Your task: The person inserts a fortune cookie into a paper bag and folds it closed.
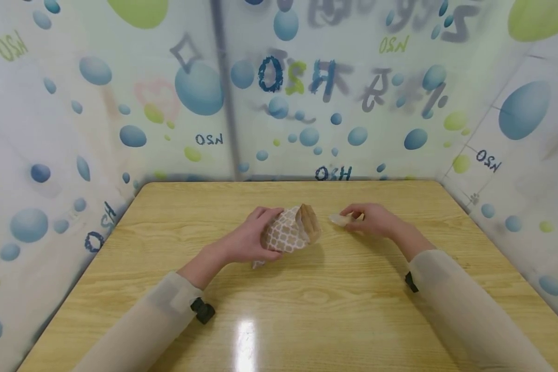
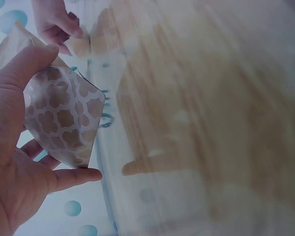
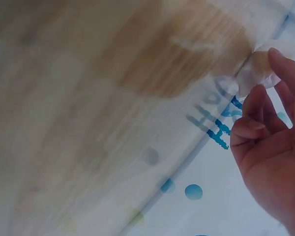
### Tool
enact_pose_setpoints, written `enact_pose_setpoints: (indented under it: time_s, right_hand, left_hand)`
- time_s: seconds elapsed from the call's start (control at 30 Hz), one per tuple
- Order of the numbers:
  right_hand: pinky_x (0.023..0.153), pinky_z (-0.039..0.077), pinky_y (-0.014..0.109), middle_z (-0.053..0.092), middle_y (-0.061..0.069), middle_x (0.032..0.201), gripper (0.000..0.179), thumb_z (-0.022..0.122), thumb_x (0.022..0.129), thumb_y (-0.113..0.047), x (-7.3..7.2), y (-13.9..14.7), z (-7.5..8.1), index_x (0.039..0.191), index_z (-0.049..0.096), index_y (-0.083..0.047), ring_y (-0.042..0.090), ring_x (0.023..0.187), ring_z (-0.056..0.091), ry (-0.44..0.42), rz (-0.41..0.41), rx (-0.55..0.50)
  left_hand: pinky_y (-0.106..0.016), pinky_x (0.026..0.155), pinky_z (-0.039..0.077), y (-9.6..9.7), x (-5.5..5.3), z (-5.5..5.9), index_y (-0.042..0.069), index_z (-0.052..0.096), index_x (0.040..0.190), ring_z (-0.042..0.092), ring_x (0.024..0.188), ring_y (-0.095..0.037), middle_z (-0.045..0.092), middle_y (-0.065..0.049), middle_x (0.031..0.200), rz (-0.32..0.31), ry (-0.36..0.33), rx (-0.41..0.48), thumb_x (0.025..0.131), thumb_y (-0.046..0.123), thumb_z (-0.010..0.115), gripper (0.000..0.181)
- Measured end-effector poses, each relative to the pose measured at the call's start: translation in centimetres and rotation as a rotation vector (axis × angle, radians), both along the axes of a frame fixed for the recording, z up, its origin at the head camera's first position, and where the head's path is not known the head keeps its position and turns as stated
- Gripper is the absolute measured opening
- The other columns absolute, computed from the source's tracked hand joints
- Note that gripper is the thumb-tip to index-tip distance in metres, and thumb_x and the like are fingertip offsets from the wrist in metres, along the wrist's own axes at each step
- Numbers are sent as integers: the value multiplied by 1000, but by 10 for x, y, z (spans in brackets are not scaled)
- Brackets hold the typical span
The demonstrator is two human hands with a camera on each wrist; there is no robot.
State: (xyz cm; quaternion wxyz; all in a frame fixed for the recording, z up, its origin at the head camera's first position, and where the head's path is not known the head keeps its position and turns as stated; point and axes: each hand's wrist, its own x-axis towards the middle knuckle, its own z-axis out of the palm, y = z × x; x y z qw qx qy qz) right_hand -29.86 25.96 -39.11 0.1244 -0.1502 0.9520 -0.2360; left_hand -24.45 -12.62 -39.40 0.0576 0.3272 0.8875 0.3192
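My left hand [image 1: 251, 237] grips a brown paper bag [image 1: 285, 232] with a white lattice pattern, thumb on one side and fingers on the other. The bag is tilted over the table, its open mouth pointing right and showing the plain brown inside. In the left wrist view the bag's patterned side [image 2: 64, 115] sits between thumb and fingers. To the right of the mouth, my right hand [image 1: 374, 219] pinches a small whitish piece [image 1: 339, 220]. Seen from the right wrist, this piece [image 3: 258, 73] looks thin, crinkled and partly see-through; I cannot tell its kind.
Both hands are over a glossy wooden table [image 1: 330, 310], which mirrors them in the wrist views. A patterned wall covering [image 1: 279, 139] with blue and green spots rises behind the table's far edge and on both sides. Dark wrist straps [image 1: 203, 310] show at the sleeves.
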Motion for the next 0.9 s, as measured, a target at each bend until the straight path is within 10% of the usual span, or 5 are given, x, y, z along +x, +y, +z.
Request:
enact_pose_setpoints:
  time_s: [0.57, 0.9]
  right_hand:
    - [76, 49, 38, 67, 13, 107, 29, 59, 115, -31, 27, 0, 8, 125, 73, -7, 24, 89, 58, 94, 13, -274]
    - [80, 64, 39, 78, 26, 116, 66, 59, 113, -9, 33, -10, 7, 172, 29, -13, 19, 82, 71, 94, 20, -511]
  left_hand:
    - [-56, 118, 49, 1, 1, 1, 13, 30, 172, 50, 140, -34, 40, -21, 160, -1, -2, 2, 87, 29, 93, 107]
    - [-57, 118, 48, 0, 2, 3, 13, 30, 172, 49, 140, -35, 39, -21, 160, 4, -12, 4, 87, 28, 93, 107]
